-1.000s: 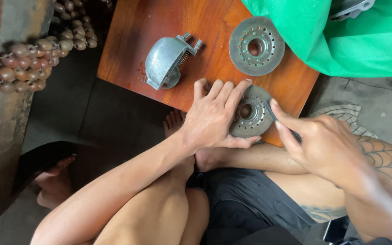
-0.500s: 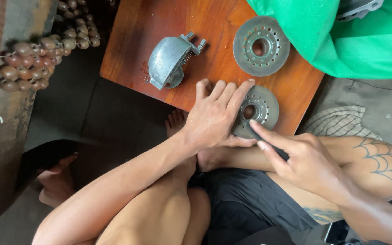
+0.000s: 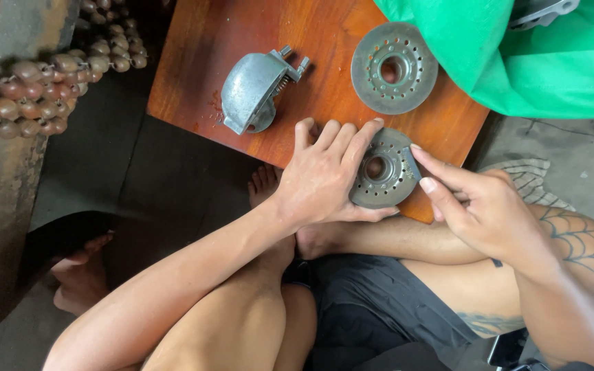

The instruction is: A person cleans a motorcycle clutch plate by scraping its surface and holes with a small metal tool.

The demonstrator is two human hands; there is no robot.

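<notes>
Wooden table point(image 3: 201, 75) bearing three metal parts, with green cloth point(image 3: 517, 62) over its far right corner. Domed grey housing point(image 3: 252, 93) lies at centre; perforated disc point(image 3: 394, 69) sits beside it. Left hand point(image 3: 324, 178) lies flat, fingers spread, pressing a second perforated disc point(image 3: 383, 177) at the near edge. Right hand point(image 3: 482, 206) pinches a small metal piece point(image 3: 411, 165) against that disc's rim.

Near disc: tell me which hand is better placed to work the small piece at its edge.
Right. The right hand has its fingertips at a small grey piece on the near disc rim, while the left hand lies flat across the disc, holding it down on the board.
</notes>
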